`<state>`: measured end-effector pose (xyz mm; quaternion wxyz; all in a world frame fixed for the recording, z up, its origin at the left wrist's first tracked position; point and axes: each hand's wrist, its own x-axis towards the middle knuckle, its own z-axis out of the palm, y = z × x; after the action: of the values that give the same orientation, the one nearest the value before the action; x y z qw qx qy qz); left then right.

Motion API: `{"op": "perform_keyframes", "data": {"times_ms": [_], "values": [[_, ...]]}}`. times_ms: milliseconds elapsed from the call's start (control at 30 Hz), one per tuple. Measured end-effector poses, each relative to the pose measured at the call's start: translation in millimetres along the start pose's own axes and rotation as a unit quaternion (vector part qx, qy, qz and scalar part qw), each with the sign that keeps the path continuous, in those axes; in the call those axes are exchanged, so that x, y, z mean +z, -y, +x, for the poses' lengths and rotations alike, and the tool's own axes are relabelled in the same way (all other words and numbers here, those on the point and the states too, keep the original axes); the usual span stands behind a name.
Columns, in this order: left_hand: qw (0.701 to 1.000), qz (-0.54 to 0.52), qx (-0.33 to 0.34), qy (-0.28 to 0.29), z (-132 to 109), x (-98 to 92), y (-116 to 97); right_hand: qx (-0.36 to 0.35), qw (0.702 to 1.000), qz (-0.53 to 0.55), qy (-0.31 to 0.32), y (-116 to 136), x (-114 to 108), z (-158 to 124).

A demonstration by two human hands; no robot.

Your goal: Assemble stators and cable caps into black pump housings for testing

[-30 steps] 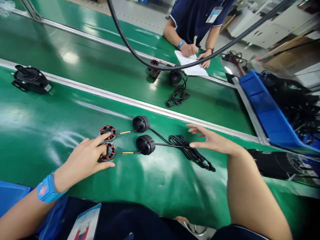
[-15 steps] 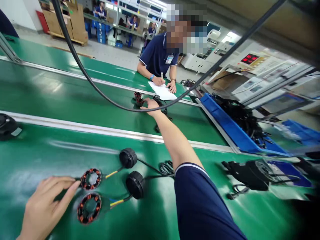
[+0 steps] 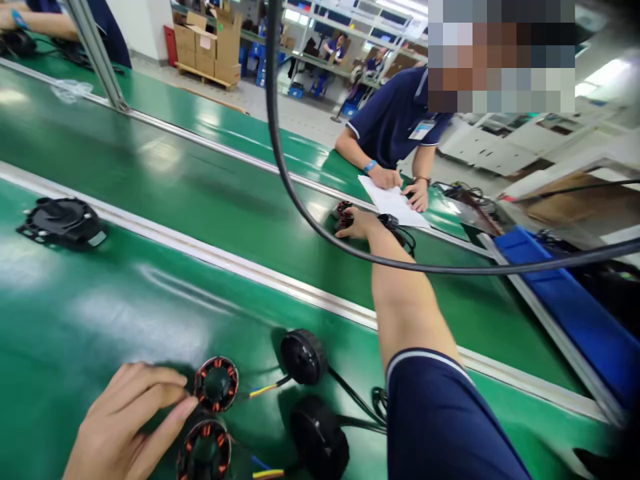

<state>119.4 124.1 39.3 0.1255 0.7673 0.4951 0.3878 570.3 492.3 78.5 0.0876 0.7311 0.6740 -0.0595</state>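
Observation:
My right hand [image 3: 357, 223] reaches across to the middle green strip, its fingers closed round a copper-wound motor stator [image 3: 345, 212]; a black part with a cable [image 3: 393, 223] lies beside the wrist. Near me, my left hand [image 3: 145, 413] rests with fingers loosely apart, its thumb tip at the edge of a ring-shaped stator [image 3: 217, 384]. A second stator [image 3: 205, 453] lies just below, partly cut off by the frame. Coloured wires run from these two towards round black housings, one upright [image 3: 303, 357] and one nearer me [image 3: 320, 440], with black cables behind them.
A loose black cable [image 3: 345, 250] hangs across the view before my right arm. A black motor-like unit [image 3: 65, 223] lies at left. Metal rails [image 3: 200, 252] divide the green surface. A blue bin [image 3: 535, 267] stands at right. Opposite, a person writes on paper [image 3: 387, 200].
The view has swung right-to-left, so things sit farther right and the left unit shows whole. My right hand has closed round the far stator; my left fingers have loosened slightly.

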Motion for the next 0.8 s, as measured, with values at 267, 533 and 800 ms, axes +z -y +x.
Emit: {"op": "perform_keyframes", "data": {"times_ms": [267,533,800], "values": [[0.998,0.037,-0.022,-0.047,7,-4.9,-14,-0.2,0.979,0.049,0.004,84,-3,-123],[0.988,0.146,-0.015,0.05,23,-8.1,-2,-0.445,0.893,0.064,0.035,237,24,-239],[0.964,0.216,-0.003,0.155,34,-2.1,25,-0.477,0.827,0.296,-0.016,175,1,-216]]}}
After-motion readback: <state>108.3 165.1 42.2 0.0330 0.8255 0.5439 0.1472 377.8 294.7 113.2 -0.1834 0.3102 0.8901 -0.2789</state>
